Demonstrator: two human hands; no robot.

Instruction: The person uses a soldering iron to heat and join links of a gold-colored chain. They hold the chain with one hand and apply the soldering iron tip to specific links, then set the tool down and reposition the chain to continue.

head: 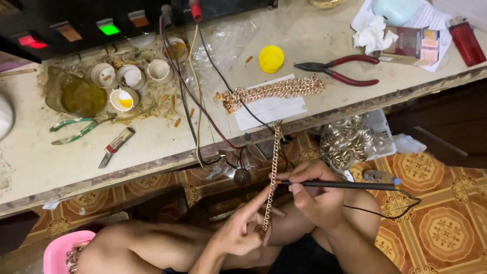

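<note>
Chain (273, 170) of gold-coloured links hangs from the edge of the workbench (40, 167) down to the person's lap, its upper length piled on a white card (269, 109) on the bench top. The left hand (242, 231) has its fingers closed on the chain's lower end, forefinger stretched up along the links; the right hand (315, 195) has its fingers clamped round a thin black pen-like tool (340, 184) whose tip meets the chain, a black cord (401, 205) trailing off its far end.

The bench is a pale, stained slab with a chipped front edge, over a floor of orange patterned tiles (441, 228). Left of the card: five small white cups (131, 76), one pair of green-handled pliers (76, 129), one small knife (115, 147) — and a murky yellow puddle (81, 96). Behind the card, one yellow lid (271, 59) and several wires running from a dark box with one red, one green and two orange lights. Right of the card: one pair of red-handled pliers (337, 70), one red lighter (465, 40), one crumpled tissue (373, 34). Below the card's right side, a bag of gold rings (347, 144)
</note>
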